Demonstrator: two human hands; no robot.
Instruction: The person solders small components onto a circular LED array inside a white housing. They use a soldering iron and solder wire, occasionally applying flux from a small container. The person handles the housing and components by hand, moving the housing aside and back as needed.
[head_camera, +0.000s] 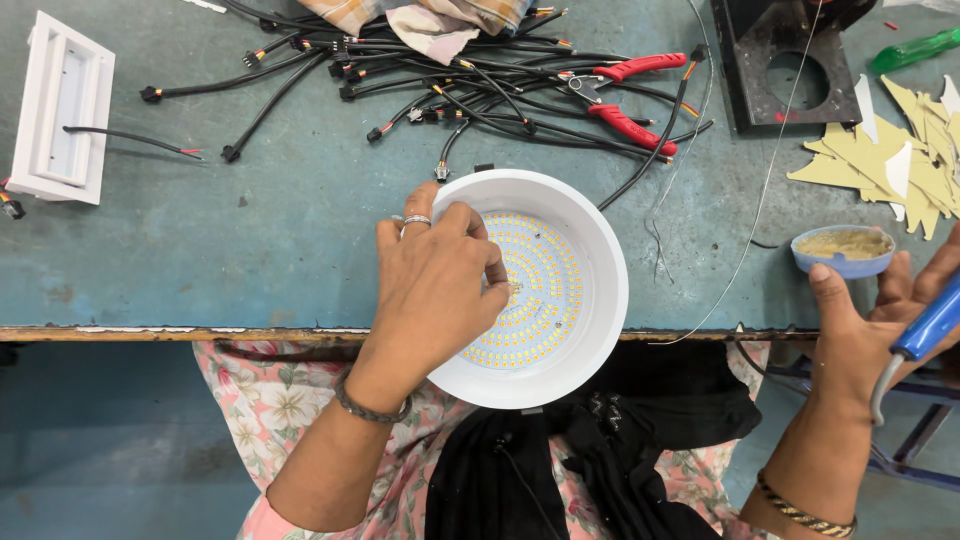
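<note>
At the surface's (250, 250) near edge, the left hand (435, 290) pinches closed inside the white round LED downlight (560, 290); the right hand (880, 320) is wrapped around a blue-handled soldering iron (935, 322) near the flux tin (843, 248).

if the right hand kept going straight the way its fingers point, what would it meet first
Most likely the small blue dish of yellowish paste: the right hand, holding a blue-handled tool, points up and away from the person, and the dish sits just past its fingertips. Depth is hard to judge.

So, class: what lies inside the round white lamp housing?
Inside the white lamp housing sits a round board of small yellow LEDs in rings. The left hand reaches in and covers the board's left part, so what lies under its fingers cannot be seen.
</note>
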